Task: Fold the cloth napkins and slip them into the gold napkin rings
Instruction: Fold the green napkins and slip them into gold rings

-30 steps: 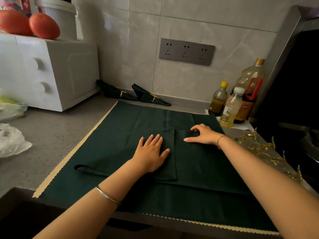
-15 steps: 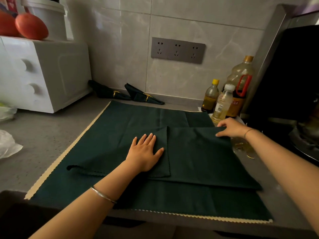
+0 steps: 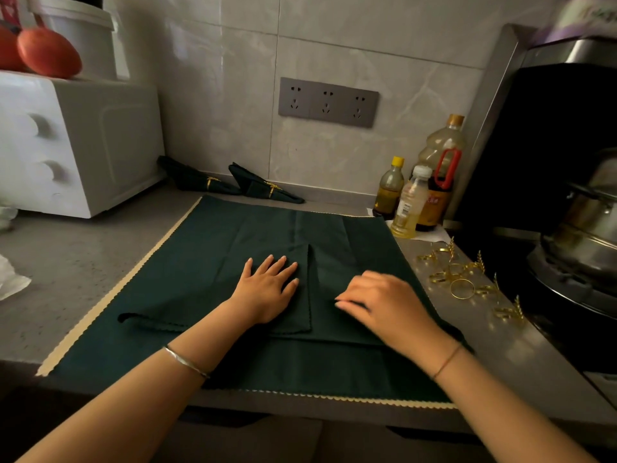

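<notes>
Right hand [image 3: 387, 305] returned onto napkin [image 3: 337, 262]; rear rings [image 3: 272, 189] hold folded napkins [image 3: 247, 179].

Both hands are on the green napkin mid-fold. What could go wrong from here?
1. The left hand pins only the left flap; the right flap under the blurred right hand could slide, leaving the fold uneven.
2. Loose gold napkin rings lie right of the green cloth near the stove; a sweeping right arm might scatter them.

place: home kitchen | evidence: tiled wall [image 3: 350, 38], oil bottles [image 3: 437, 182], pot [image 3: 587, 225] on stove, countertop [image 3: 76, 262]
</notes>
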`<state>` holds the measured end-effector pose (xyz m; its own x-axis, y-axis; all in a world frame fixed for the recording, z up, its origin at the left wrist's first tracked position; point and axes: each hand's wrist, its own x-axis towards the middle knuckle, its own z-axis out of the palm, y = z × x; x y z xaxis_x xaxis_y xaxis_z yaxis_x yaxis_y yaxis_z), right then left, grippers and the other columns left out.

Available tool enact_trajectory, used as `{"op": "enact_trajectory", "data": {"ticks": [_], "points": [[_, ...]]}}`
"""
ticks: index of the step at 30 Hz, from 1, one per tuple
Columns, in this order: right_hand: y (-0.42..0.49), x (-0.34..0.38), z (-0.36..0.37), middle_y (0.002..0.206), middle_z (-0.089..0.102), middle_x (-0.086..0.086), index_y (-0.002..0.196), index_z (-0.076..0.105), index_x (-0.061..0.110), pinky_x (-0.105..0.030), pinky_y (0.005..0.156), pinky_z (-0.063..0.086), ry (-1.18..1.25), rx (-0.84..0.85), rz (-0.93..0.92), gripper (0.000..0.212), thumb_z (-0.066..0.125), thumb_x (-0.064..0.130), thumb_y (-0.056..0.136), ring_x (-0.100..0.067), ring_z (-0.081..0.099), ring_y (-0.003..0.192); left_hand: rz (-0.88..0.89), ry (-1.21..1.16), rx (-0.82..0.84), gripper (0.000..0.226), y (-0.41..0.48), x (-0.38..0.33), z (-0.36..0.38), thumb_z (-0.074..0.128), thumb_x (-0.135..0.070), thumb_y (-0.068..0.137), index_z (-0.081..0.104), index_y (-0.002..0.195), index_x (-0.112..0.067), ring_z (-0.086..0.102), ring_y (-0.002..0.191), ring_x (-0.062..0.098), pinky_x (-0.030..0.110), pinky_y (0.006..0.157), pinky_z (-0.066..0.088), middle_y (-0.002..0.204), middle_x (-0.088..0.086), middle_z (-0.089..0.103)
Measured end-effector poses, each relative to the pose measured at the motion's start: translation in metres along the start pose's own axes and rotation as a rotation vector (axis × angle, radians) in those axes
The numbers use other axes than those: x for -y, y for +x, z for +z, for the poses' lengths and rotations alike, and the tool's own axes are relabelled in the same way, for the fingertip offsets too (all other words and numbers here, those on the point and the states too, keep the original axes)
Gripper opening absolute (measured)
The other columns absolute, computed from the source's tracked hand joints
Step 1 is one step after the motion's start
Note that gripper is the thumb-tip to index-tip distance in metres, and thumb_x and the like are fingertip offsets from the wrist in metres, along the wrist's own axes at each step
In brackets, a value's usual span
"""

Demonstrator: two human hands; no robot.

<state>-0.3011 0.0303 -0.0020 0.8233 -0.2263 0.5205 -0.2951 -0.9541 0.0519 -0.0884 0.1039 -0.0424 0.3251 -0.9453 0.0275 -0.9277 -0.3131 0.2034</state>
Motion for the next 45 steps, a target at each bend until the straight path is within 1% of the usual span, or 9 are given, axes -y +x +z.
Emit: {"op": "enact_trajectory", "data": {"ticks": [5,14,21,24,27,29,33,36,45], "points": [[-0.003,0.028,0.019,0.065,0.061,0.014,0.07,0.073,0.028,-0.02,0.052,0.045,-0.04,-0.048,-0.025,0.016,0.061,0.037,0.076,-0.007,0.057,0.062,-0.014,0.033,0.024,0.052,0.0,0.002,-0.004,0.014,-0.045,0.103,0.008,0.152,-0.032,-0.006,0.147,0.017,0.046,0.118,-0.009,0.161,-0.005,0.002],[-0.011,0.041,0.03,0.07,0.06,0.015,0.072,0.073,0.026,-0.015,0.054,0.041,0.013,-0.046,0.018,0.006,0.075,0.032,0.075,-0.003,0.056,0.066,-0.037,0.051,0.033,0.054,0.0,-0.001,-0.006,0.014,-0.044,0.103,0.007,0.153,-0.026,-0.005,0.148,0.018,0.046,0.117,-0.01,0.161,-0.003,0.002],[-0.017,0.046,0.025,0.077,0.059,0.013,0.077,0.072,0.022,-0.008,0.058,0.03,0.109,0.059,0.104,0.024,0.055,0.036,0.088,-0.002,0.052,0.069,0.086,-0.044,0.11,0.054,-0.007,-0.02,-0.008,0.019,-0.046,0.102,0.001,0.152,-0.034,-0.006,0.147,0.016,0.044,0.116,-0.01,0.16,-0.007,-0.001],[-0.011,0.039,0.017,0.082,0.063,0.008,0.079,0.071,0.021,-0.02,0.061,0.044,0.27,0.135,0.202,0.039,0.045,0.047,0.092,-0.006,0.056,0.074,0.101,0.007,0.116,0.055,-0.008,-0.02,-0.006,0.019,-0.049,0.101,0.001,0.151,-0.036,-0.007,0.147,0.017,0.045,0.116,-0.01,0.16,-0.007,-0.004],[0.013,0.024,0.017,0.102,0.069,0.006,0.1,0.072,0.021,-0.028,0.082,0.051,0.377,-0.014,0.312,0.033,0.043,0.037,0.096,-0.008,0.062,0.094,0.105,0.034,0.114,0.056,-0.007,-0.019,-0.005,0.018,-0.05,0.101,0.0,0.152,-0.034,-0.008,0.147,0.017,0.045,0.116,-0.009,0.16,-0.007,-0.005],[0.037,0.013,0.026,0.128,0.06,0.003,0.124,0.062,0.019,-0.023,0.097,0.041,0.354,-0.013,0.395,0.033,0.039,0.024,0.1,-0.01,0.053,0.118,0.105,0.042,0.125,0.057,-0.008,-0.019,-0.005,0.017,-0.051,0.101,-0.002,0.151,-0.034,-0.008,0.147,0.017,0.045,0.116,-0.009,0.16,-0.007,-0.006],[0.077,-0.004,0.063,0.156,0.023,-0.001,0.148,0.027,0.012,-0.03,0.116,0.015,0.189,0.338,0.483,0.046,0.028,0.013,0.102,-0.015,0.019,0.143,0.102,0.056,0.125,0.059,-0.009,-0.02,-0.003,0.016,-0.052,0.1,-0.004,0.152,-0.031,-0.009,0.147,0.016,0.044,0.118,-0.008,0.16,-0.007,-0.007],[0.084,-0.008,0.081,0.159,0.013,-0.001,0.15,0.017,0.012,-0.036,0.118,0.008,0.122,0.482,0.484,0.049,0.026,0.015,0.102,-0.016,0.01,0.146,0.096,0.057,0.121,0.061,-0.008,-0.021,-0.003,0.017,-0.052,0.1,-0.004,0.152,-0.029,-0.009,0.147,0.016,0.044,0.118,-0.009,0.16,-0.007,-0.006],[0.022,-0.014,0.061,0.159,-0.003,0.009,0.152,0.002,0.021,-0.03,0.118,-0.002,0.102,0.524,0.463,0.053,0.013,0.038,0.103,-0.007,-0.004,0.145,0.09,0.046,0.125,0.061,-0.007,-0.019,-0.005,0.017,-0.052,0.1,-0.003,0.152,-0.028,-0.01,0.147,0.015,0.044,0.118,-0.009,0.16,-0.007,-0.007]]}}
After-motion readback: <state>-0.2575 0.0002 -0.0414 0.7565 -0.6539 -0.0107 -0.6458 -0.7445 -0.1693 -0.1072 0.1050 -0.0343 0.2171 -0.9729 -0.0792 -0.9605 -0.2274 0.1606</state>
